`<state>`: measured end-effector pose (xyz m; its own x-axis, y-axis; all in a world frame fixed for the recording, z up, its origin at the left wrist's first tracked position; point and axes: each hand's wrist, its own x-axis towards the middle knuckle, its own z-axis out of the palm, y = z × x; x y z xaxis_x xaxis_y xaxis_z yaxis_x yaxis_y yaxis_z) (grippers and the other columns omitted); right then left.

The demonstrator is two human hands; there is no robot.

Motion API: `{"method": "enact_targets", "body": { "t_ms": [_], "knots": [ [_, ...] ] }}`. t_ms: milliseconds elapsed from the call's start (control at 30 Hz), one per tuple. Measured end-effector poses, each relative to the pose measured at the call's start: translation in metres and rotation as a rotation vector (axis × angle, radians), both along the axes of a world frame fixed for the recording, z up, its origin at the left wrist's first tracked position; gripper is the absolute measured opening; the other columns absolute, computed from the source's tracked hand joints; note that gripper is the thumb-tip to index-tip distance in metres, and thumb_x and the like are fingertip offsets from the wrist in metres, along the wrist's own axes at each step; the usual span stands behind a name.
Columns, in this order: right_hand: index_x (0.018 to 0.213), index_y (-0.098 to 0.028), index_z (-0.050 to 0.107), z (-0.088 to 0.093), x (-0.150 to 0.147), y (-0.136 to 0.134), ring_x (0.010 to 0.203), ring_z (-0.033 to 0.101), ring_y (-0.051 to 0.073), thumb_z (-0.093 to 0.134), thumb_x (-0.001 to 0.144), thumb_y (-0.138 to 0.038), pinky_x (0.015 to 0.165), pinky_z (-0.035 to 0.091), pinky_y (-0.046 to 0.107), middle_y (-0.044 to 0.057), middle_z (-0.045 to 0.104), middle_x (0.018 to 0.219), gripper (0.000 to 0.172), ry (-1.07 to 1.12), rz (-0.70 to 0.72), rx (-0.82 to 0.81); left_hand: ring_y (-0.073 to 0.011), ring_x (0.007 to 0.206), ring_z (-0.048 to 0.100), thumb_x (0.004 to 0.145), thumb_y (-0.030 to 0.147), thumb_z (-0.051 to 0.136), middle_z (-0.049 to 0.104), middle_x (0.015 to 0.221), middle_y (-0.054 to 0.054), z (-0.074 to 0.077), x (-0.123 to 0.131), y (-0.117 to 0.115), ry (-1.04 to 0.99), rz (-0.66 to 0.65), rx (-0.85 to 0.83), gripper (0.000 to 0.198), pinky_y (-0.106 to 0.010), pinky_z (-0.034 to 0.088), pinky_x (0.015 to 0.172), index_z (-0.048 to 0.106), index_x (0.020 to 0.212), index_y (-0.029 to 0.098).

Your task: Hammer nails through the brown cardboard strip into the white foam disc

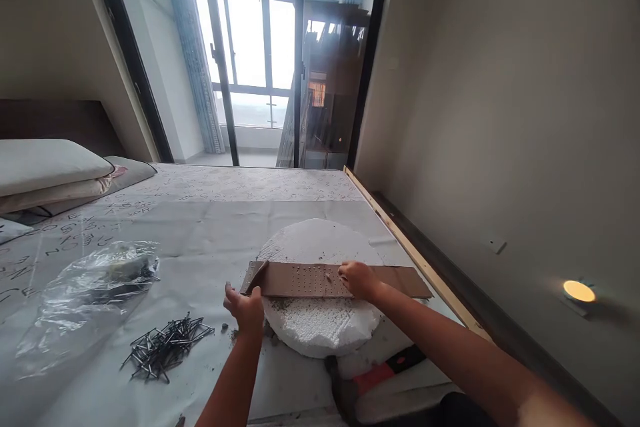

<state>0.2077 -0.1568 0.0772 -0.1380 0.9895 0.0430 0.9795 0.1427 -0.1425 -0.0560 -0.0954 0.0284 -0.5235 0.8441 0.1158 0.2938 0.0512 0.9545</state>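
Observation:
A long brown strip (305, 280) with rows of small holes lies across a round white foam block (325, 330). At the strip's left end, my left hand (243, 303) has its fingers closed around the curled-up edge. My right hand (357, 279) rests on the strip right of the holes, fingers pressed together; whatever they hold, if anything, is too small to make out. A pile of nails (167, 347) lies left of my left forearm. Below the foam is a hammer (373, 377) with a red and black handle, partly under my right forearm.
A clear plastic bag (95, 293) with dark contents lies at the left. Pillows (50, 170) are at the far left. A wooden edge rail (410, 247) runs along the right side, near the wall. Grey crumbs lie beside the foam.

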Motion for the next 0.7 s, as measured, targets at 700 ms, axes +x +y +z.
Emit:
{"method": "enact_targets", "body": {
  "t_ms": [700],
  "knots": [
    [0.075,-0.014,0.063,-0.037,-0.162,-0.029,0.063,0.059,0.019,0.058,0.066,-0.005,0.048,0.046,0.026,0.007,0.066,0.078,0.013,-0.141,0.419,-0.052,-0.0255,0.125,0.03,0.077,0.025,0.048,0.033,0.129,-0.012,0.029,0.013,-0.009,0.117,-0.069,0.161,0.044,-0.041,0.027,0.104,0.048,0.12,0.019]
  ]
}}
